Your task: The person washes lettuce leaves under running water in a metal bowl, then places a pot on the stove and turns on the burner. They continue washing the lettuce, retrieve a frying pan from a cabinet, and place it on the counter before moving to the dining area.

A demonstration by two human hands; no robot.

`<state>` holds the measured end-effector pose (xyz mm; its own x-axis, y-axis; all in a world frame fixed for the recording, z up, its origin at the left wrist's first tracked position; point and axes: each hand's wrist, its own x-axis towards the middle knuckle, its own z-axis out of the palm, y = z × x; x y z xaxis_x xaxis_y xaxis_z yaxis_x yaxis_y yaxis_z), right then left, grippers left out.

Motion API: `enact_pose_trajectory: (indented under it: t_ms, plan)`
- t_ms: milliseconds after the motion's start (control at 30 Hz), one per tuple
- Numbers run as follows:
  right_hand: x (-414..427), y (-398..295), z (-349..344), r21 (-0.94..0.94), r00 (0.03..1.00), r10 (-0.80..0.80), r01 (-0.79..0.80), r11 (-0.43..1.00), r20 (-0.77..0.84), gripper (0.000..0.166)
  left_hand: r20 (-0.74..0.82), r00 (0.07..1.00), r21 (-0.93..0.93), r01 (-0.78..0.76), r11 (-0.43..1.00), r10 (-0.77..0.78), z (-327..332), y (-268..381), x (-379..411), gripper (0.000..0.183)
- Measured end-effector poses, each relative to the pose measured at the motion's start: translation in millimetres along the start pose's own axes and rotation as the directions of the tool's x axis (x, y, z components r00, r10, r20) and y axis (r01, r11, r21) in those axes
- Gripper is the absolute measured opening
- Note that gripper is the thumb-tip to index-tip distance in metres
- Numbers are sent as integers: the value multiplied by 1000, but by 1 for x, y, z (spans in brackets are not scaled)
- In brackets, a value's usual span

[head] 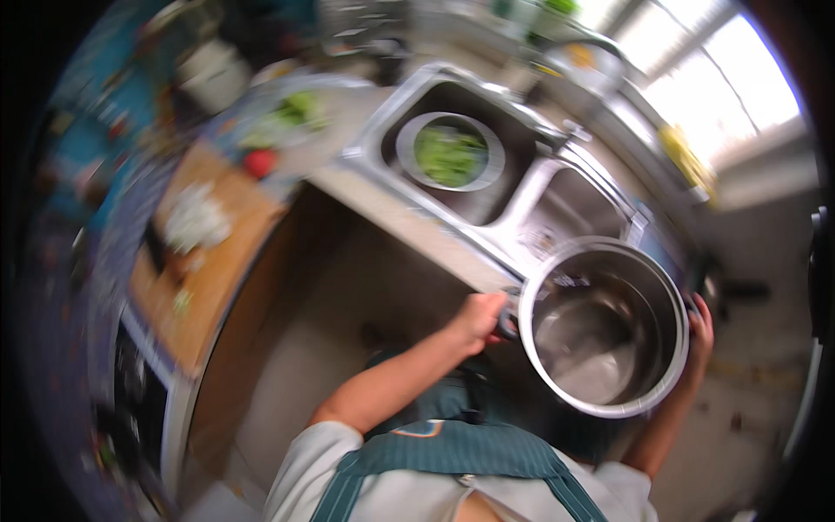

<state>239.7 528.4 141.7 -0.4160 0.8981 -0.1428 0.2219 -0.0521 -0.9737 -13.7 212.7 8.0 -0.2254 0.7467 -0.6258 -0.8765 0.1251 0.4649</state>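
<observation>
A large stainless steel pot with clear liquid in it is held up in front of me, to my right. My left hand grips its dark side handle. On the far side, my right hand grips the opposite handle, which its fingers mostly hide. The pot overlaps the near corner of a double-basin steel sink in the view. In the larger basin stands a bowl of cut green leaves. The smaller basin lies just beyond the pot's rim.
Left of me, a wooden cutting board carries a white chopped heap. A red round item and leafy greens are on the counter behind it. A pan, blurred, shows at right. A yellow cloth hangs near the window.
</observation>
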Motion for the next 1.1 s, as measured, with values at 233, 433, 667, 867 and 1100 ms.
enact_pose_trajectory:
  t_ms: [233,433,667,867,1100]
  plan:
    - [-6,18,81,77,969,-109,94,993,220,50,-217,919,111,-312,944,329,-73,11,-104,32]
    - [-112,-44,293,260,863,-158,32,965,480,55,-442,665,53,-651,758,602,-171,9,-229,34]
    - [-247,-67,489,243,629,-221,52,969,746,50,-578,321,263,-797,544,750,-296,10,-425,48]
    - [-384,-68,683,224,297,-175,-140,965,939,54,-764,106,317,-797,514,636,-401,2,-595,50]
    - [-543,-74,860,98,-82,-102,-43,994,991,47,-885,-183,401,-766,502,428,-522,-4,-732,59]
